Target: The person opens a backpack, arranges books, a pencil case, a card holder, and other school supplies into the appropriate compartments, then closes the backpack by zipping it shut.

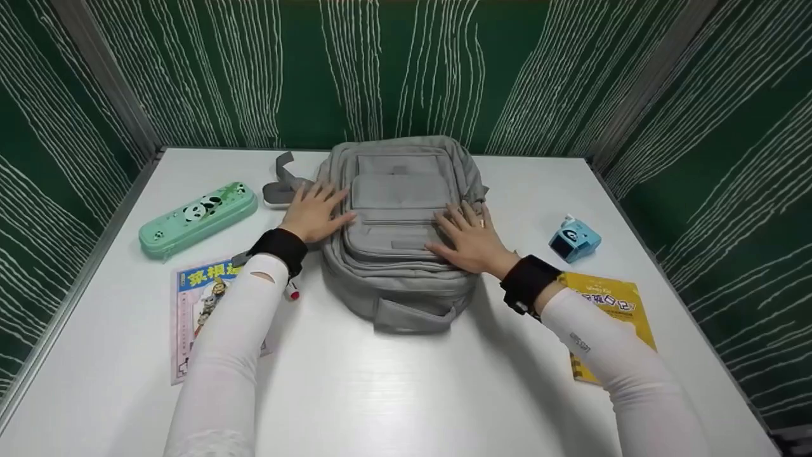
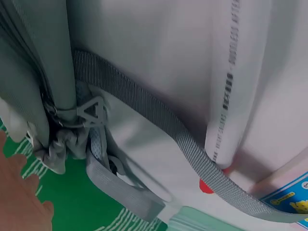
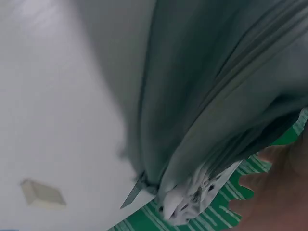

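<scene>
A grey backpack (image 1: 406, 190) lies on the white table, its front pocket facing up and its top handle (image 1: 412, 315) toward me. My left hand (image 1: 315, 212) rests on its left side, fingers spread. On the lower right of the front pocket rests my right hand (image 1: 472, 238), also with spread fingers. Neither hand grips anything. In the left wrist view, a grey strap (image 2: 139, 101) runs from the bag past a white tube (image 2: 236, 82) with a red end. A white bundle with dark marks (image 3: 190, 199) shows at the bag's side in the right wrist view.
A green panda pencil case (image 1: 198, 219) and a pink-and-blue booklet (image 1: 190, 311) lie left. On the right are a blue panda-printed gadget (image 1: 574, 238) and a yellow notebook (image 1: 625, 301), partly under my arm. A beige block (image 3: 43, 193) sits beside the bag. Green walls (image 1: 406, 70) surround the table.
</scene>
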`<control>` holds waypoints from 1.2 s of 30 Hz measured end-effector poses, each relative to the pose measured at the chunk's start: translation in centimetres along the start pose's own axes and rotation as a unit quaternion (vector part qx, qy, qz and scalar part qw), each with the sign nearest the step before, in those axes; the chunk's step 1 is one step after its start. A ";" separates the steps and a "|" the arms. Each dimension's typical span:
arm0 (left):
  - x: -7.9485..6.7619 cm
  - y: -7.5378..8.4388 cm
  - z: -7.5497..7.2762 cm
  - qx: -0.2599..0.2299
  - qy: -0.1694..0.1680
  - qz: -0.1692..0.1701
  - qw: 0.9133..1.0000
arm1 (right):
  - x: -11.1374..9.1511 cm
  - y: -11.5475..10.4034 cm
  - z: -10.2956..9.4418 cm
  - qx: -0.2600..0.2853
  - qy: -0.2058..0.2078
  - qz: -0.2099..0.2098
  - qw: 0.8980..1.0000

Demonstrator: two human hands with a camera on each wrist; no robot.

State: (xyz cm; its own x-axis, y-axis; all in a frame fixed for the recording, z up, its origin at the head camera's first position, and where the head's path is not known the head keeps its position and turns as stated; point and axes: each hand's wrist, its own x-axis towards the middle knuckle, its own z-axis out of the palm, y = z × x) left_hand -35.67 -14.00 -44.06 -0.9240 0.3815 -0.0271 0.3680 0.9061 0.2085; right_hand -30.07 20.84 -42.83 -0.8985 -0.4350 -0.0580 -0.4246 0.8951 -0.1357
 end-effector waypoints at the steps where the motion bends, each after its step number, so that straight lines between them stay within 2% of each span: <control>1: 0.0 0.0 0.1 0.000 -0.005 0.002 1.000 | -0.1 -0.5 0.1 0.010 -0.005 -0.004 1.000; 4: 0.0 0.1 0.6 0.003 -0.021 0.004 1.000 | -0.4 -1.7 0.3 0.019 -0.027 -0.020 0.999; 9: -0.2 0.2 1.2 0.012 -0.023 -0.001 1.000 | -0.7 -3.0 0.8 0.045 -0.073 -0.036 0.996; 14: -0.7 0.3 1.4 0.011 -0.013 0.002 1.000 | -0.9 -3.3 1.2 0.052 -0.077 -0.041 0.995; 23: -1.6 1.2 1.0 0.021 0.000 0.011 1.000 | -1.0 -2.6 1.6 0.018 -0.073 -0.064 0.995; 30: -2.1 1.0 1.7 0.032 0.007 0.031 0.999 | -0.7 -1.1 1.6 0.015 -0.075 -0.068 0.995; 36: -3.0 1.3 1.6 0.041 0.013 0.042 0.998 | -0.2 0.1 1.3 0.005 -0.077 -0.075 0.994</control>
State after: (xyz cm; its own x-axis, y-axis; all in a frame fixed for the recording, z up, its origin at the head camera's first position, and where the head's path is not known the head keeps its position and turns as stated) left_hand -32.25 -13.63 -45.31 -0.8918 0.4523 0.0122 0.4501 0.8838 0.1274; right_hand -29.76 20.94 -44.10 -0.7975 -0.5737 -0.1866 -0.5506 0.8186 -0.1637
